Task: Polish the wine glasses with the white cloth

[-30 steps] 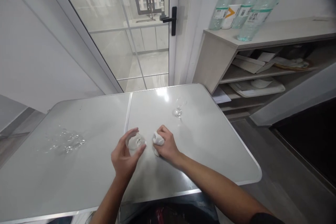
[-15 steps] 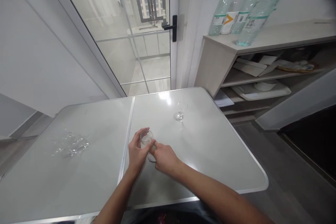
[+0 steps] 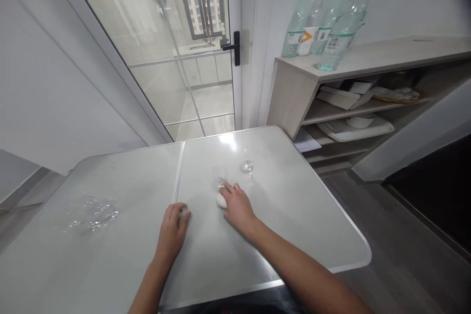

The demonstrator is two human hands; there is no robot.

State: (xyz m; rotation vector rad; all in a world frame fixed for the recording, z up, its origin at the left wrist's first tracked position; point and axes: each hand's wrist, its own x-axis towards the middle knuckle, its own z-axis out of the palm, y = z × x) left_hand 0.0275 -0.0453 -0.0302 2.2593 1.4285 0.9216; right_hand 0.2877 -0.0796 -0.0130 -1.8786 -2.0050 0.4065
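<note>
My right hand (image 3: pixel 239 210) has its fingers curled over a small white wad (image 3: pixel 221 200), which may be cloth; the hand hides part of it. Just beyond its fingertips stands a clear wine glass (image 3: pixel 219 172), and the fingers are at or touching its lower part. Farther back on the right is another clear glass (image 3: pixel 248 167). My left hand (image 3: pixel 173 228) is beside the table's seam with thumb and fingers apart, holding nothing. A cluster of clear glassware (image 3: pixel 95 213) lies on the left half of the table, too blurred to make out singly.
The grey table (image 3: pixel 301 216) has a metal rim and a seam (image 3: pixel 179 171) across it. Behind are a glass door (image 3: pixel 206 103) with a black handle (image 3: pixel 236 48) and a shelf unit (image 3: pixel 290 98) carrying several plastic bottles (image 3: pixel 327 34).
The clear glass that both hands held now stands farther back on the table. My left hand has let go and moved left; my right hand has moved forward, and the white wad shows under it.
</note>
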